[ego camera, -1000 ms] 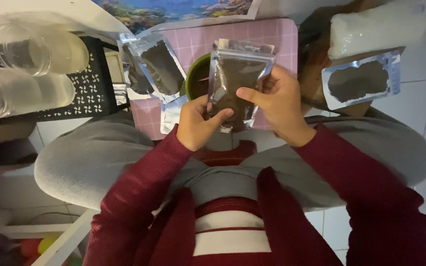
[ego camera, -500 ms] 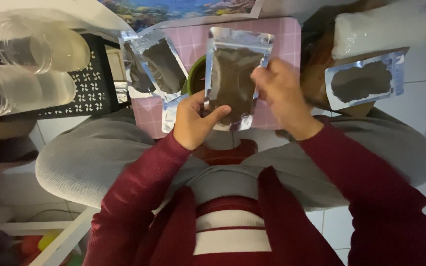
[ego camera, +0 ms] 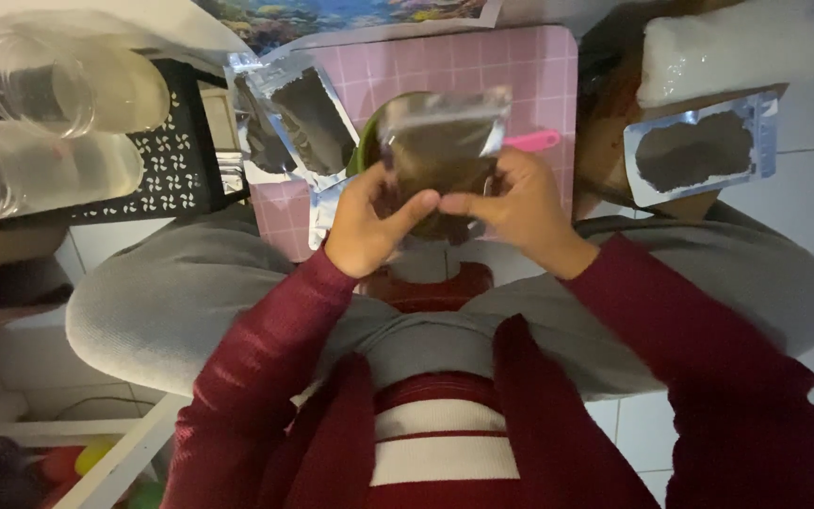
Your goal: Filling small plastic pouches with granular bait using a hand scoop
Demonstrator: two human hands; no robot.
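1. Both hands, left and right, were clamped on a clear plastic pouch of dark brown powder.
2. The pouch stood upright above the pink tiled counter, equally near both hands.

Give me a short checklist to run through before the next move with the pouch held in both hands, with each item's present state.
1. Both hands on the clear pouch: ok; left hand and right hand pinch its lower edge.
2. Pouch holds dark powder: ok.
3. Top seal closed: cannot tell; blurred.
4. Green bowl under the pouch: ok, mostly hidden.
5. Pink table has bare space: ok, at its right part.
6. Filled pouch at right lies clear of the hands: ok.
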